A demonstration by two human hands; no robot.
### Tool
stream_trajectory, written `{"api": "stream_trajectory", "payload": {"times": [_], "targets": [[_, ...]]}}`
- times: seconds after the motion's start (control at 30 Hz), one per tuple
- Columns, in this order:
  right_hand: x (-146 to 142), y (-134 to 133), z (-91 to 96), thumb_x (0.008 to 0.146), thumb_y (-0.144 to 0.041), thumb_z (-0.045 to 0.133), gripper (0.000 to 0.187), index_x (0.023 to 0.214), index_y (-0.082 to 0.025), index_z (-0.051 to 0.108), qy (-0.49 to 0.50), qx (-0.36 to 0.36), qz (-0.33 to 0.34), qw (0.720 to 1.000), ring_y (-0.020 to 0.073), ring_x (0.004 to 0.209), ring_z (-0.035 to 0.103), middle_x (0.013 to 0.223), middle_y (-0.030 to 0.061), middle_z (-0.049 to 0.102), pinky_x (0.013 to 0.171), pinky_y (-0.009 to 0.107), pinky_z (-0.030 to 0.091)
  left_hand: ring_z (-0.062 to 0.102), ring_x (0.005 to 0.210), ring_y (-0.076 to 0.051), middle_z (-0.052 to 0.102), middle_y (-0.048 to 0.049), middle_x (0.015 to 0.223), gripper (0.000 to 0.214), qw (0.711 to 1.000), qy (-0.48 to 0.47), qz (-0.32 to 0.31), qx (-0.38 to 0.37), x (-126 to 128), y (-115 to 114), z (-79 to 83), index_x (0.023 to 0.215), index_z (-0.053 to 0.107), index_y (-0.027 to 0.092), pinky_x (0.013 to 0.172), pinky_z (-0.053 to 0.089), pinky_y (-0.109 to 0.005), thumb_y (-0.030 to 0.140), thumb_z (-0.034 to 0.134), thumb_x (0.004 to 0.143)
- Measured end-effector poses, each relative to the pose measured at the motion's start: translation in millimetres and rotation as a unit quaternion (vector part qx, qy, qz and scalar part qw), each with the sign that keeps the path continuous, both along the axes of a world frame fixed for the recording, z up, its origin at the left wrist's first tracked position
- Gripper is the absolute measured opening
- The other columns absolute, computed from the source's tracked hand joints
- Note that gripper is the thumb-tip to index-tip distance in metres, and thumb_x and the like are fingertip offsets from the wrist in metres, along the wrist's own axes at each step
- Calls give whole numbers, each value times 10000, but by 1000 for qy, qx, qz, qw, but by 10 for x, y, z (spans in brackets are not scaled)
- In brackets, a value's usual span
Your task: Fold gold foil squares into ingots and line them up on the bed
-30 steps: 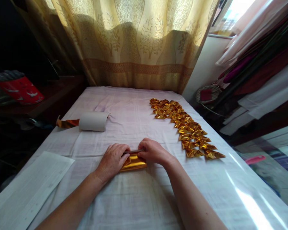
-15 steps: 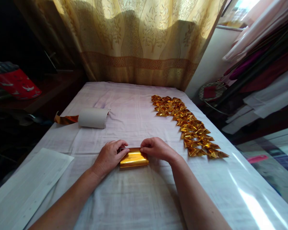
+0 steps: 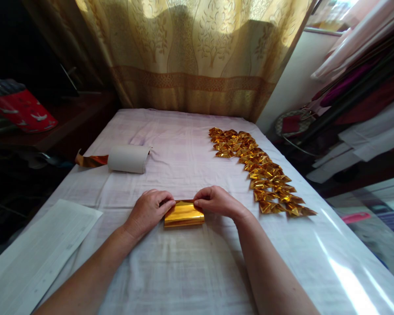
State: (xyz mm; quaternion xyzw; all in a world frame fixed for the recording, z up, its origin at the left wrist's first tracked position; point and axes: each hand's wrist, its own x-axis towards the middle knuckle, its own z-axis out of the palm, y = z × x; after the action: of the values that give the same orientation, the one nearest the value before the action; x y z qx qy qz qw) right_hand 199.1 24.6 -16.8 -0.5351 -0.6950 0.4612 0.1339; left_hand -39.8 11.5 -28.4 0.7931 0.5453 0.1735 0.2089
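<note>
1. Cloth, pale and faintly plaid, fills the foreground, streaked with light at right; a pale sheet with faint markings lies flat on it at left, well apart from the hands' work.
2. Gold foil lies on the cloth at center, between a person's left hand and right hand, its body on the near side of the fingertips. Its long axis runs side to side, from 1 hand to the other; neither is clearly nearer, each meeting a far corner.
3. Bright and mirror-like on top, the foil forms a low rectangle, its near side seemingly rounded over like a flattened roll, with a narrow crease by the right end and a darker line along the far edge.
4. Thumb and fingers press together on both hands, each grip apparently clamped on the foil's far edge; the fingertips behind it are partly hidden.
5. Folded gold pieces, pointed and glinting, sit in close rows to the right, reaching into the distance.
6. Grey-white roll rests on its side farther off at left, a copper-coloured strip trailing from its left end.
7. Patterned curtain hangs beyond the cloth's far edge.
</note>
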Motion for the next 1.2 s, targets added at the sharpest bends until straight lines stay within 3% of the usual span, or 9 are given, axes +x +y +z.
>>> {"api": "stream_trajectory", "payload": {"times": [0.23, 0.47, 0.63, 0.83, 1.07, 1.2], "targets": [[-6, 15, -13, 822, -248, 545, 244, 684, -179, 734, -52, 50, 11, 997, 105, 572, 509, 593, -21, 629, 564, 214, 344, 631, 825, -187, 714, 2, 817, 133, 1000, 15, -12, 1, -1, 1, -28, 838, 700, 227, 798, 427, -306, 278, 587, 886], [-129, -26, 39, 811, -240, 606, 126, 788, -230, 730, -183, 120, -22, 975, 133, 662, 587, 706, -15, 706, 593, 230, 337, 594, 858, -212, 706, -23, 845, 151, 993, 76, -37, 81, 23, -41, -88, 848, 689, 218, 808, 416, -340, 296, 583, 922], [-191, -53, 63, 821, -239, 602, 101, 792, -235, 699, -247, 141, -15, 959, 146, 718, 599, 757, -4, 698, 596, 234, 322, 591, 901, -215, 680, -29, 909, 70, 994, 67, -6, 84, 54, -56, -108, 920, 669, 211, 831, 427, -348, 262, 627, 896], [-241, -79, 57, 859, -193, 576, 148, 891, -228, 717, -253, 186, 7, 949, 141, 807, 618, 973, 29, 673, 677, 223, 373, 581, 898, -199, 654, -24, 933, 102, 996, 69, -27, 56, 44, -15, -68, 864, 724, 245, 816, 421, -335, 237, 627, 893], [-289, -88, 43, 832, -76, 528, 282, 769, -235, 752, -203, 180, 52, 961, 127, 755, 628, 902, 11, 678, 723, 217, 410, 585, 939, -212, 690, -10, 938, 194, 991, 115, -68, 12, -14, -17, 118, 912, 757, 306, 814, 390, -346, 289, 565, 931], [-253, -117, 17, 846, -113, 557, 231, 819, -232, 753, -177, 193, 48, 964, 128, 791, 624, 901, 14, 671, 739, 217, 412, 589, 936, -219, 695, -21, 946, 247, 989, 136, -55, 17, -4, -70, 200, 962, 763, 308, 808, 385, -352, 339, 519, 954]]}}
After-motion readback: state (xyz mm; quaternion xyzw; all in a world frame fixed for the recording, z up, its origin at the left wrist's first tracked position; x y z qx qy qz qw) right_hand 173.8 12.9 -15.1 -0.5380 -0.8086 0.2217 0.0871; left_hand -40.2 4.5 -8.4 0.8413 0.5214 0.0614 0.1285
